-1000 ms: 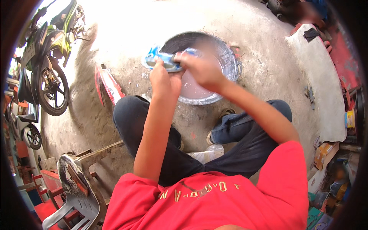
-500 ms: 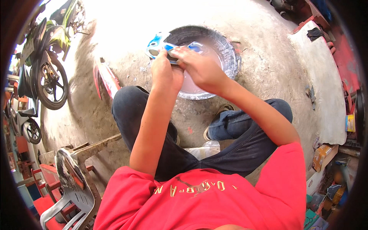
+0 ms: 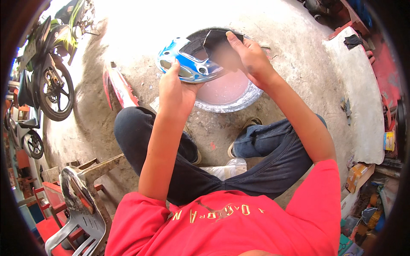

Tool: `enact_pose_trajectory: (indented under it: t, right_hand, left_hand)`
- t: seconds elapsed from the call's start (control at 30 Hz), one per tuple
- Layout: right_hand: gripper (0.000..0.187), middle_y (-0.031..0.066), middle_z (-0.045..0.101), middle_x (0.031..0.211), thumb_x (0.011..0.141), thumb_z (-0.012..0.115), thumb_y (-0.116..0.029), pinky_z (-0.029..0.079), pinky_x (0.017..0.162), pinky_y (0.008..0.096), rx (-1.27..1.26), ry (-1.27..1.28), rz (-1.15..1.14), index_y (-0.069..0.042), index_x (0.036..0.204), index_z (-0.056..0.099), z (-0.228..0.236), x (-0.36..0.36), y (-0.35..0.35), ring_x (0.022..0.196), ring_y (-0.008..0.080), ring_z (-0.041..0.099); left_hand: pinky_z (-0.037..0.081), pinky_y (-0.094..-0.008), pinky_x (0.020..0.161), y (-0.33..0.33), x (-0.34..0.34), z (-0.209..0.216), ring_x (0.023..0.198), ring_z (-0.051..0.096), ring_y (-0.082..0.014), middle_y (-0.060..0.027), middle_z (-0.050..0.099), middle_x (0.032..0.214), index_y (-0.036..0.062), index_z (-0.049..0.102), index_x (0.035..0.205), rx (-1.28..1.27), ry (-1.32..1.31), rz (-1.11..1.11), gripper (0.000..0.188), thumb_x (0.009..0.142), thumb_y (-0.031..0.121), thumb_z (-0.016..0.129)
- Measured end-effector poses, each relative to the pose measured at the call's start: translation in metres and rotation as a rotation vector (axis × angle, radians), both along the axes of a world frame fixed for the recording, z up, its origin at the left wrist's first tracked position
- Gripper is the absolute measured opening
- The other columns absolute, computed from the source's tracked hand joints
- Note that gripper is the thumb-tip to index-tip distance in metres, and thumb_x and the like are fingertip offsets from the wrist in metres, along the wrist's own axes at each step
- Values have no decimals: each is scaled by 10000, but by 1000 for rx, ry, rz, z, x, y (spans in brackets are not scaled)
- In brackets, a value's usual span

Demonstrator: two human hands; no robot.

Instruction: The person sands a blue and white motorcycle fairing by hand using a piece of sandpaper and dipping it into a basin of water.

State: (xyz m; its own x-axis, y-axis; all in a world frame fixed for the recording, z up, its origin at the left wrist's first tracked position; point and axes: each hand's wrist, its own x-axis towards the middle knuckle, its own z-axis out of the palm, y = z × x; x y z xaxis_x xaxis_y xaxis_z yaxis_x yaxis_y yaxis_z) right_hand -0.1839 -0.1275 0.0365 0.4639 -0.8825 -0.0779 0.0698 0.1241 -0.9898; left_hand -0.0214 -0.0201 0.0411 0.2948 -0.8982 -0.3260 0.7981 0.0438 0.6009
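Concrete floor [image 3: 294, 68] lay under a basin [image 3: 232, 106] of cloudy liquid [image 3: 220, 90], upper centre | left hand [image 3: 176, 93] pinched a blue-and-white moulded panel [image 3: 190, 63] over the basin's left rim | right hand [image 3: 257, 64] pinched a black sheet [image 3: 215, 42] | steady panel, flat sheet seemed best

A glossy blue cover [image 3: 190, 60] with white patches is being held in the air toward 12 o'clock in the view, its long side running roughly from 10 to 4 o'clock. Its curved shell is showing large cut-out openings and smaller round holes, one lying near its 4 o'clock end. A thin dark sheet [image 3: 215, 41] is being held at about 2 o'clock from the cover's middle, its straight upper edge showing plainly, its lower part blurring out.
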Motion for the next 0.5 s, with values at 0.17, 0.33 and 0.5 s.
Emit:
enact_pose_trajectory:
  t: [0.17, 0.33, 0.5]
  right_hand:
    - [427, 48, 704, 994, 1038, 607, -371, 547, 759, 244, 120, -63, 43, 33, 1173, 631, 6, -3, -9, 871, 85, 661]
    - [330, 153, 724, 1118, 1009, 620, -233, 561, 897, 353, -713, 287, 115, -11, 1251, 655, -20, 8, 15, 1045, 232, 702]
    - [357, 185, 672, 1282, 919, 573, -10, 521, 1024, 426, -1151, 380, 91, -16, 1265, 659, -24, 14, 31, 1207, 340, 645]
  left_hand:
    - [437, -622, 1098, 7, 4, -3, 1338, 495, -394, -238, 458, 1447, -23, 336, 1470, 43, -37, 14, 425, 1115, 210, 314]
    - [479, -602, 1062, 7, 12, -12, 1265, 559, -368, -222, 532, 1355, -10, 394, 1414, -25, 47, -23, 385, 1113, 225, 345]
    - [470, -586, 1083, 6, 13, -9, 1277, 562, -364, -225, 521, 1408, -15, 388, 1443, -78, 47, -45, 420, 1116, 244, 339]
